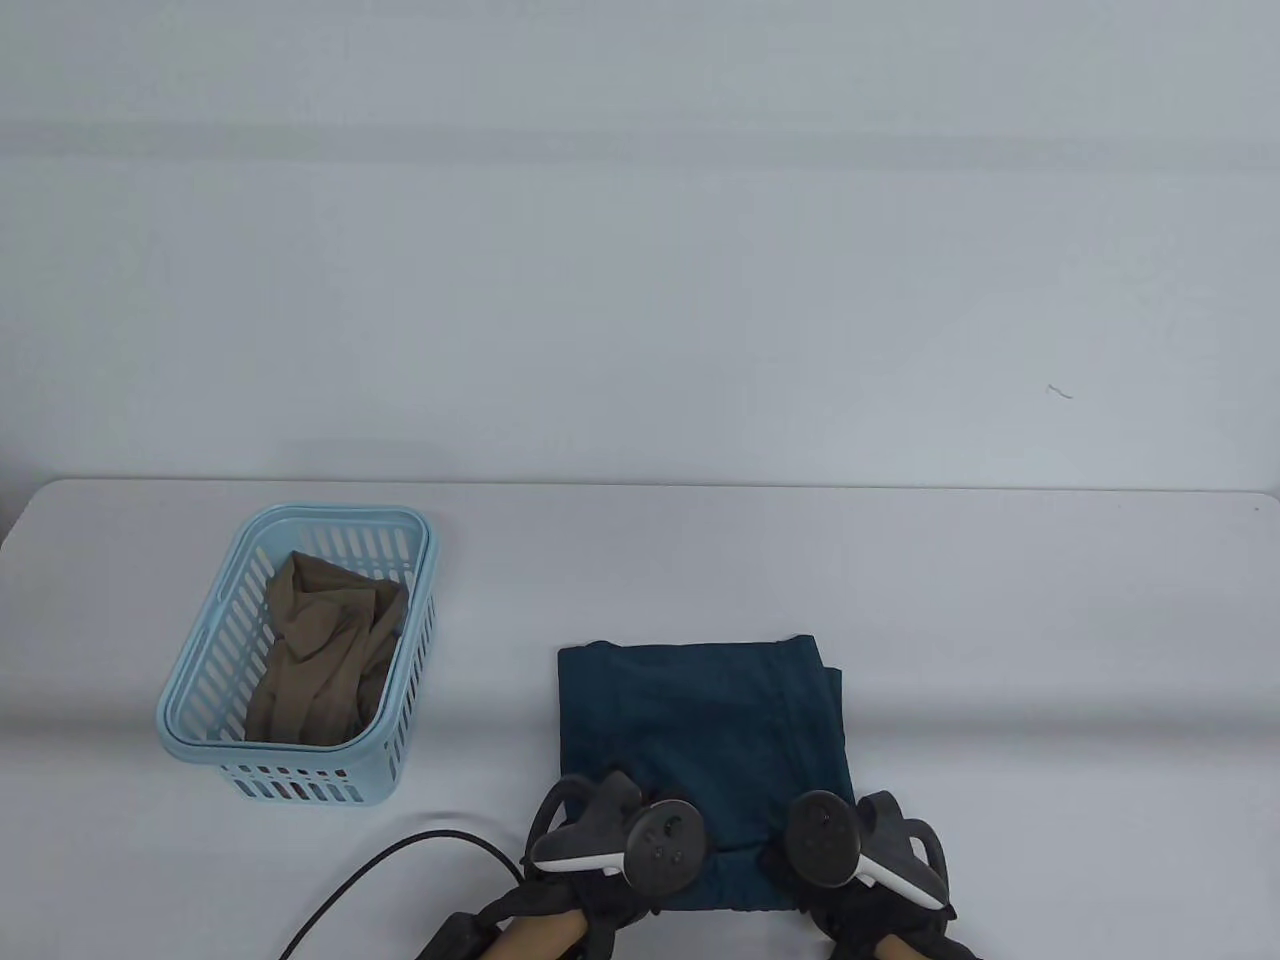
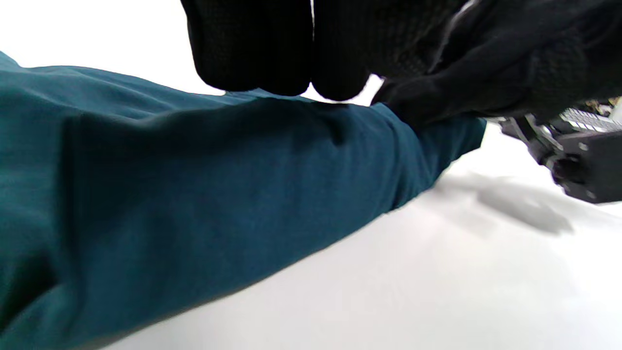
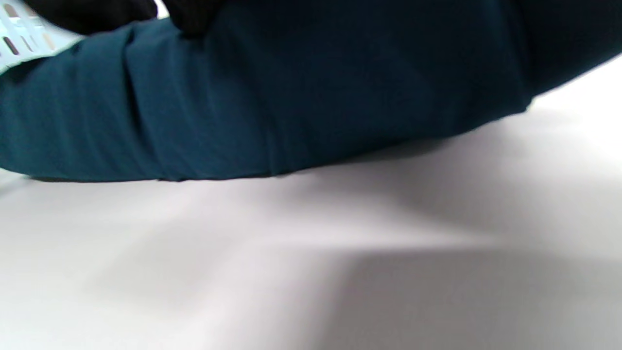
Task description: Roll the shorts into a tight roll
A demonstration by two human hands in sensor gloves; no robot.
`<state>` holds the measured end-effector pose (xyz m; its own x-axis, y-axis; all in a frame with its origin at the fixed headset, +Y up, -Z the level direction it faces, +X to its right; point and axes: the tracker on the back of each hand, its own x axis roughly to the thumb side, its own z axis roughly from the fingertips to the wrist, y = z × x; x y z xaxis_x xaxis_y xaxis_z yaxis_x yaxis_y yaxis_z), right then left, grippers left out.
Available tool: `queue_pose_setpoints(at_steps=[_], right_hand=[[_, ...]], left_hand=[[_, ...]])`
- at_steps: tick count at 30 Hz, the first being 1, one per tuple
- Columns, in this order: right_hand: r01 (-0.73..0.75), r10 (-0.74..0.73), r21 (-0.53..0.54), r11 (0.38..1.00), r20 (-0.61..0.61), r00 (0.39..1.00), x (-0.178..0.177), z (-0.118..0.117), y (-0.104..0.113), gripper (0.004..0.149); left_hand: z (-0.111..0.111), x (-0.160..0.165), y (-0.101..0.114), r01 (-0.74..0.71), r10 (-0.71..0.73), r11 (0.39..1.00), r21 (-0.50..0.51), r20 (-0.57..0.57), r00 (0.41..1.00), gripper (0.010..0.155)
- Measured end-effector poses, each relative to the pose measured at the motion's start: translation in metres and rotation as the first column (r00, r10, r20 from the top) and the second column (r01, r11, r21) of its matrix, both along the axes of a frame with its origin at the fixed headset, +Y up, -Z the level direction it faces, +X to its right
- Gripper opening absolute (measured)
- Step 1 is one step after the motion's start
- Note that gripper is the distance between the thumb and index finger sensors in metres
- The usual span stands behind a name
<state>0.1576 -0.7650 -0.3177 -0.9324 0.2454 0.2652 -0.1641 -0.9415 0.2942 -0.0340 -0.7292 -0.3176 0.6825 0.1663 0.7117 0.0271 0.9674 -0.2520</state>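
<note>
Dark teal shorts (image 1: 700, 720) lie folded into a rectangle on the white table, near the front edge. My left hand (image 1: 595, 895) and right hand (image 1: 870, 905) are at the shorts' near end, one at each corner, under their trackers. In the left wrist view my gloved fingers (image 2: 272, 48) are curled down on top of the raised near fold of the shorts (image 2: 194, 194). In the right wrist view the fabric (image 3: 291, 87) bulges up off the table, with my fingers (image 3: 97, 12) on top of it. My fingertips are hidden in the table view.
A light blue slotted basket (image 1: 200, 690) with a brown garment (image 1: 320, 650) in it stands to the left of the shorts; it also shows in the right wrist view (image 3: 19, 43). A black cable (image 1: 400, 860) runs along the front edge at the left.
</note>
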Motion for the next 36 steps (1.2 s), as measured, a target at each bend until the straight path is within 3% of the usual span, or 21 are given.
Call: queue_pose_setpoints(at_steps=[3, 6, 8, 14, 18, 20, 23, 32, 36], right_hand=[[-0.026, 0.026, 0.012, 1.000, 0.003, 1.000, -0.001, 0.000, 0.007, 0.054], [-0.050, 0.054, 0.126, 0.991, -0.032, 0.998, -0.001, 0.006, 0.018, 0.057], [-0.054, 0.064, 0.143, 0.988, -0.067, 0.996, -0.002, 0.010, 0.021, 0.058], [-0.189, 0.196, 0.057, 0.980, -0.156, 0.968, -0.008, 0.013, 0.011, 0.070], [-0.243, 0.246, 0.037, 0.969, -0.167, 0.955, -0.010, 0.011, -0.001, 0.074], [-0.252, 0.258, 0.055, 0.966, -0.161, 0.953, -0.011, 0.010, -0.006, 0.071], [-0.211, 0.218, 0.059, 0.976, -0.153, 0.964, -0.010, 0.009, -0.005, 0.068], [0.012, -0.020, -0.088, 0.996, -0.090, 0.996, 0.007, 0.000, 0.002, 0.058], [0.102, -0.107, -0.113, 0.988, -0.041, 0.993, 0.013, -0.004, 0.001, 0.055]], left_hand=[[0.001, 0.002, -0.007, 0.073, -0.073, 0.995, 0.068, 0.003, 0.997, 0.050], [-0.001, 0.002, -0.014, 0.115, -0.114, 0.990, 0.084, -0.017, 0.993, 0.058], [-0.001, 0.001, -0.017, 0.125, -0.123, 0.988, 0.095, -0.021, 0.992, 0.061], [-0.001, 0.003, -0.029, 0.202, -0.200, 0.973, 0.107, -0.026, 0.979, 0.069], [-0.001, 0.005, -0.044, 0.259, -0.258, 0.966, 0.029, -0.030, 0.966, 0.078], [-0.002, 0.006, -0.049, 0.222, -0.221, 0.975, 0.022, -0.041, 0.974, 0.078], [-0.007, 0.004, -0.048, 0.170, -0.169, 0.985, 0.008, -0.061, 0.984, 0.072], [-0.017, -0.008, -0.035, 0.045, -0.062, 0.991, -0.129, -0.127, 0.990, 0.065], [-0.019, -0.015, -0.031, -0.050, 0.025, 0.988, -0.143, -0.167, 0.986, 0.063]])
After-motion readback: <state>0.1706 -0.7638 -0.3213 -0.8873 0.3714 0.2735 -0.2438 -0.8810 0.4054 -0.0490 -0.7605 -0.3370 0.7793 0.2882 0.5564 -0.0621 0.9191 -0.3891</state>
